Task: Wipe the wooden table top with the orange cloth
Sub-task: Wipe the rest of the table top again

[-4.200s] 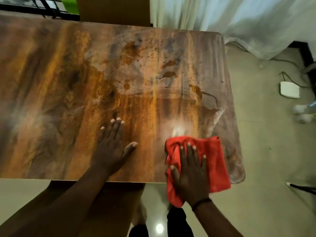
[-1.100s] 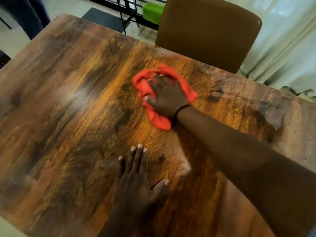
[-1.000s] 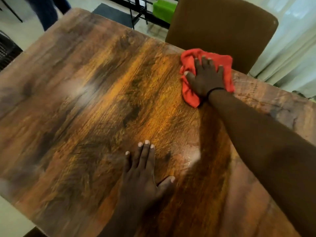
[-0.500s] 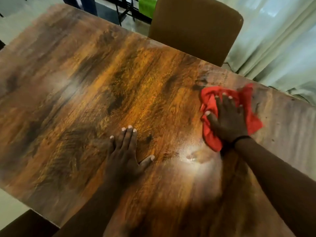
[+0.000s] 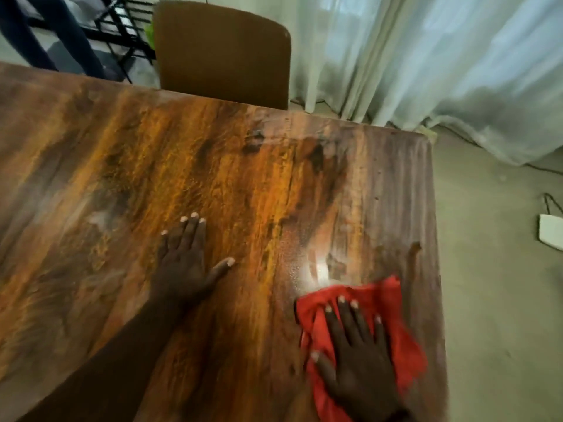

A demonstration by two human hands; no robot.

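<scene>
The wooden table top [image 5: 249,190] fills most of the view, glossy with dark and orange grain. The orange cloth [image 5: 393,303] lies crumpled near the table's right edge, close to me. My right hand [image 5: 359,360] presses flat on top of it, fingers spread, covering its middle. My left hand [image 5: 185,263] rests flat on the bare wood to the left of the cloth, fingers together and thumb out, holding nothing. A bright glare spot shows on the wood just beyond the cloth.
A brown chair [image 5: 222,53] stands at the table's far side. White curtains [image 5: 426,62] hang behind and to the right. A white box with a cable [image 5: 550,233] lies on the floor at right. A person's legs [image 5: 45,38] and a black rack [image 5: 122,28] are at far left.
My right hand has dragged the cloth from the far part of the table back toward me, along the right edge. My left hand stays planted on the wood.
</scene>
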